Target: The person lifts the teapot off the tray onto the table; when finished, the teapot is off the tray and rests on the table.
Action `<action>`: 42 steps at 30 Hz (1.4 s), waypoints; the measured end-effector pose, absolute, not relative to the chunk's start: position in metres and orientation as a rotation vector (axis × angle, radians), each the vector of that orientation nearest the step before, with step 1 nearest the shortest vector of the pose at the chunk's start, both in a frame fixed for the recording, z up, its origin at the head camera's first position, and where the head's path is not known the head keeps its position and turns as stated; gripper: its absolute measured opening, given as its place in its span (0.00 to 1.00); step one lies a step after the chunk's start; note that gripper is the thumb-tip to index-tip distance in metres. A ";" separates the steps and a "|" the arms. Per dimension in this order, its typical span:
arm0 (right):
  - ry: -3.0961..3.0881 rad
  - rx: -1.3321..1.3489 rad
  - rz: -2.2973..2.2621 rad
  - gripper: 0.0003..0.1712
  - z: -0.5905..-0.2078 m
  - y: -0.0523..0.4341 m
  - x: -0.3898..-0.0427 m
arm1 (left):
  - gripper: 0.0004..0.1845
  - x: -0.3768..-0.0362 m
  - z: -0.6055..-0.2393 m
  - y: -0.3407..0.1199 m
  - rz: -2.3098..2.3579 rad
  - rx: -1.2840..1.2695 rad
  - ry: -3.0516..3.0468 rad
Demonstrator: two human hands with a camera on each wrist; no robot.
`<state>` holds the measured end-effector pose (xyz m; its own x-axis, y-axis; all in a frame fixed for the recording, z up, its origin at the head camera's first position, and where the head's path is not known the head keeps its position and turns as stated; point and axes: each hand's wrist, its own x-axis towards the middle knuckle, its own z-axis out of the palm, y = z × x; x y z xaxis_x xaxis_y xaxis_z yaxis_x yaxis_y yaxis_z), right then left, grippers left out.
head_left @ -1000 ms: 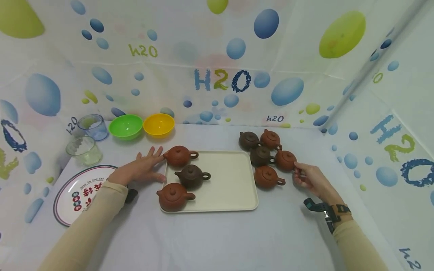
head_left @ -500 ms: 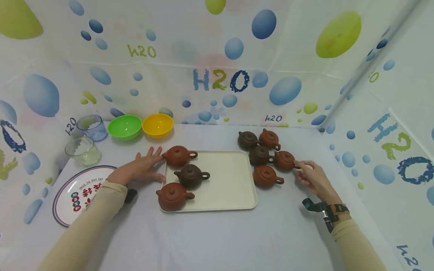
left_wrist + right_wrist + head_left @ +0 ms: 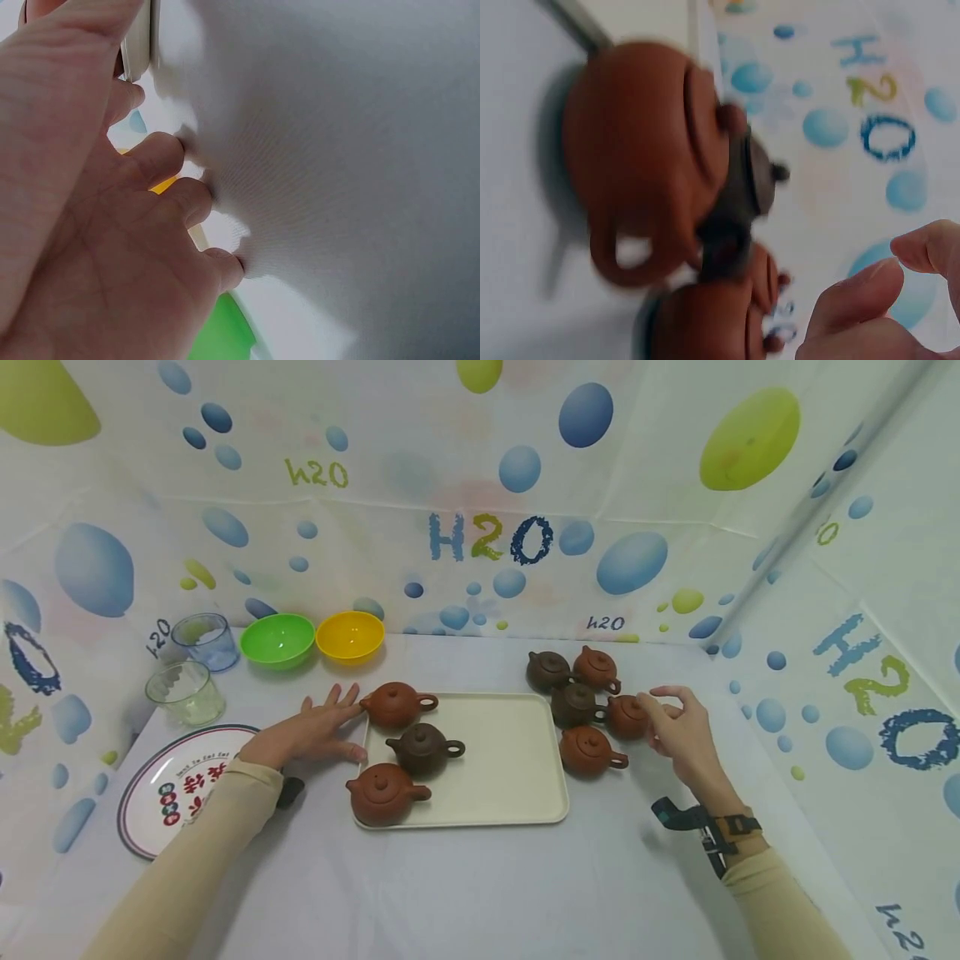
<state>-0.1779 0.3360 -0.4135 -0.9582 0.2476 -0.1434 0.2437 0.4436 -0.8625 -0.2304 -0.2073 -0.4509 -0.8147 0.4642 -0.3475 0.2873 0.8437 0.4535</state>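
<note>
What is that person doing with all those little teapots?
A person sits at a table with small clay teapots. Three stand on a cream tray. Five more sit in a bunch on the cloth to the right of it. The left hand lies flat against the tray's left edge. The right hand hovers beside the rightmost reddish teapot, fingers loosely curled, holding nothing.

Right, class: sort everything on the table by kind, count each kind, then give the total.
Reddish-brown teapots: 6
Dark brown teapots: 3
Cream tray: 1
Plastic bowls, green and yellow: 2
Clear cups: 2
Printed plate: 1
Total: 15
</note>
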 end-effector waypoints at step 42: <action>-2.832 0.395 2.243 0.22 -0.467 0.127 -0.163 | 0.61 -0.231 -0.453 -0.210 0.613 0.591 2.569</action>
<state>-0.1633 0.1266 -0.4672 -0.8589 -0.4511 -0.2423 0.1327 0.2610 -0.9562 -0.2308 -0.2099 -0.4529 -0.8159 0.4909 -0.3054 0.3000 0.8111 0.5022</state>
